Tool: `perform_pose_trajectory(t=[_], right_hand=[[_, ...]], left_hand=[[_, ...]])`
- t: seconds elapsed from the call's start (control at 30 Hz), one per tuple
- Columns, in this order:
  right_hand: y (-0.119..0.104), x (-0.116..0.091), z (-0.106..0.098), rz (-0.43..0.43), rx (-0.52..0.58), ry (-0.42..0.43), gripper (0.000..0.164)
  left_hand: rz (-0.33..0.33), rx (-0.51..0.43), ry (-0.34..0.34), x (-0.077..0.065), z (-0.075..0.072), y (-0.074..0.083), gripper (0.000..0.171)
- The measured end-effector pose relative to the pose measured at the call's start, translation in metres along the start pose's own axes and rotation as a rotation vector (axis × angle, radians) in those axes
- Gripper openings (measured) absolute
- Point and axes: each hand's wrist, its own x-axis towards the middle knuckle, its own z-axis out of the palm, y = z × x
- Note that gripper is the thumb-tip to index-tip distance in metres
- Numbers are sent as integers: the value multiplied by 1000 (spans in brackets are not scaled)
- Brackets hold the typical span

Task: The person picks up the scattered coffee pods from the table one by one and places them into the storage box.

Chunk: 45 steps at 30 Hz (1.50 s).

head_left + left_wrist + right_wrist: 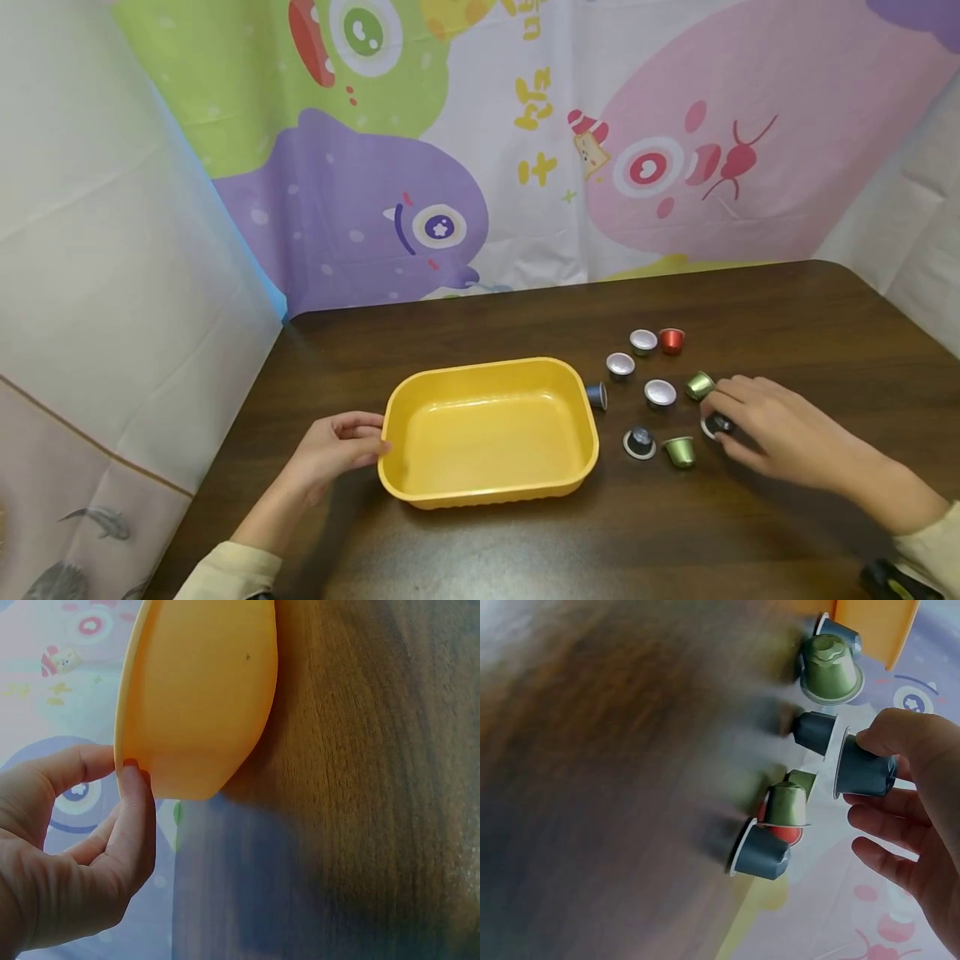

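Observation:
The left hand (341, 454) pinches the left rim of a yellow rectangular basin (487, 496), thumb on one side and fingertip on the other, as the left wrist view shows. In the right wrist view, the right hand (922, 802) pinches a dark coffee capsule (864, 766) between thumb and fingers. The head view shows this capsule partly hidden by the fingers. Close by lie a green capsule (700, 385), another green capsule (681, 452) and a black capsule (640, 440) standing on its rim. A dark blue capsule (597, 396) lies on its side against the basin's right wall.
Farther back on the brown table (480, 550) are a red capsule (672, 341) and silvery lid-up capsules, one of them nearest the right hand (660, 392). The basin has nothing in it. A cartoon-printed cloth (525, 225) hangs behind the table.

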Motion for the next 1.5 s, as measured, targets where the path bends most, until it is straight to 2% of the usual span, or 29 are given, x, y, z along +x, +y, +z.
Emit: perform_pose_trajectory(t=[0.47, 0.63, 0.83, 1.17, 1.5], right_hand=[[-2, 16, -3, -31, 8, 26, 49], [-2, 22, -6, -34, 3, 11, 16], [-4, 31, -8, -43, 18, 13, 28], [-6, 43, -9, -68, 17, 23, 29], [-10, 53, -10, -52, 42, 8, 33]], left_hand=[[-5, -8, 16, -1, 1, -2, 45], [-5, -7, 21, -1, 1, 0, 45], [1, -16, 19, -2, 1, 0, 46], [2, -16, 25, -3, 2, -1, 44], [1, -24, 27, -4, 3, 0, 44]])
